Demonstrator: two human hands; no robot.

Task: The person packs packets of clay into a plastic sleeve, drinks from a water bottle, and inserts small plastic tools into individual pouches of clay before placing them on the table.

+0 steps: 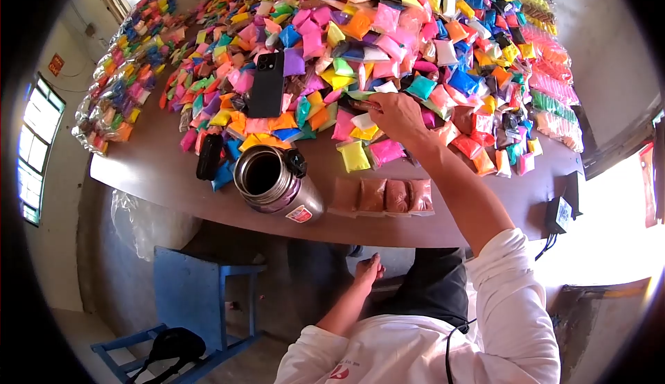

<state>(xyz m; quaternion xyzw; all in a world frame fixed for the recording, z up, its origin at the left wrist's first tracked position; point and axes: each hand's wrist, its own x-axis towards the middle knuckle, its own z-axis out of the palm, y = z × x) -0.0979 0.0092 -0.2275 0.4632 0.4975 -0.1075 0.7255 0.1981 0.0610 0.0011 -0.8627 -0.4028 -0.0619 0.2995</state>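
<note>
My right hand (398,112) reaches onto the near side of a big heap of small coloured packets (360,23). Its fingers are pressed together at a packet, too small to make out clearly. My left hand (369,270) hangs below the table edge over my lap, its fingers curled; whether anything is inside is hidden. Between the heap and the table edge lies a joined strip of brown packets (384,197). Nearer the right hand are a yellow packet (355,156) and a pink packet (386,151).
An open steel flask (277,183) stands at the table's front edge, left of the brown strip. A black phone (267,84) lies on the heap. A black case (209,156) is left of the flask. A black box with cables (558,215) sits at the right edge. A blue chair (187,287) stands below left.
</note>
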